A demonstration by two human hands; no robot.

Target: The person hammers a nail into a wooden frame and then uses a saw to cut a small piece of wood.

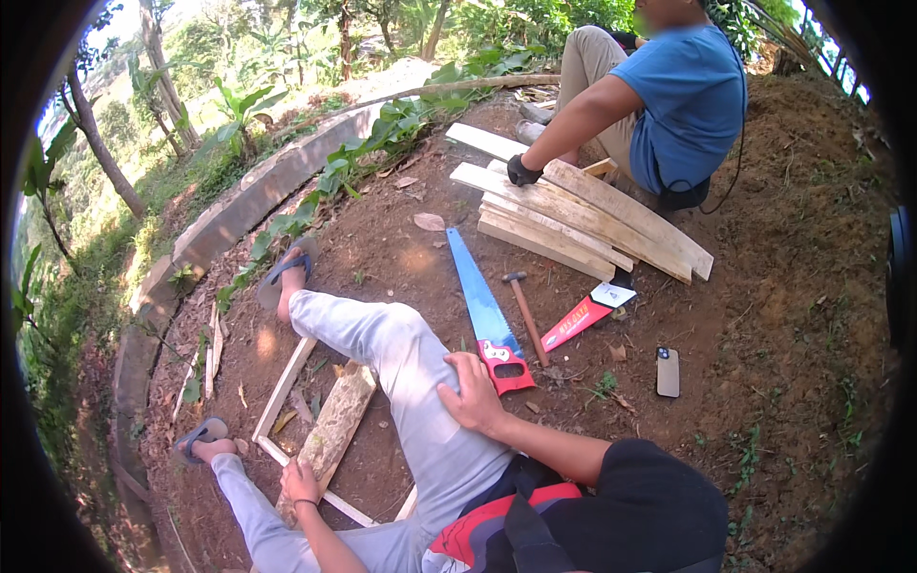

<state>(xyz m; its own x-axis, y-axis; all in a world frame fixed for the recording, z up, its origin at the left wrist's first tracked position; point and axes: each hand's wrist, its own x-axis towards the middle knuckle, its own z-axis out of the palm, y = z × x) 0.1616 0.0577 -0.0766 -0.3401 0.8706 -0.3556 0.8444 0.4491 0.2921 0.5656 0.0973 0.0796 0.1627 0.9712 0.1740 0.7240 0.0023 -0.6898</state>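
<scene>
Your left hand [301,482] is the nearer one to the rough plank [342,415]: it touches the plank's edge by the lower end, with fingers bent and partly spread. You can't tell from here whether it truly grips or only rests. The plank lies on the ground between your legs, its long axis running from that hand forward and to the right, so most of its length stretches ahead of your fingers toward your right shin. It crosses over one of the pale thin battens [349,510], which meets another at a corner on the plank's left.

Your right hand [473,393] lies loosely spread on your right thigh [411,372], holding nothing; that leg stands between it and the plank.

Just beyond your right hand, the handsaw [478,291] points its blue blade away from you, red handle toward you. Next to it lies the hammer [528,323], then a red-and-white blade shape [585,313], with the phone [668,372] farther right.

Past the tools, a co-worker in a blue shirt [690,100] sits with a black-gloved hand [523,170] on a group of planks [573,215]. A low curved wall [215,234] edges the ground ahead and to your left.
</scene>
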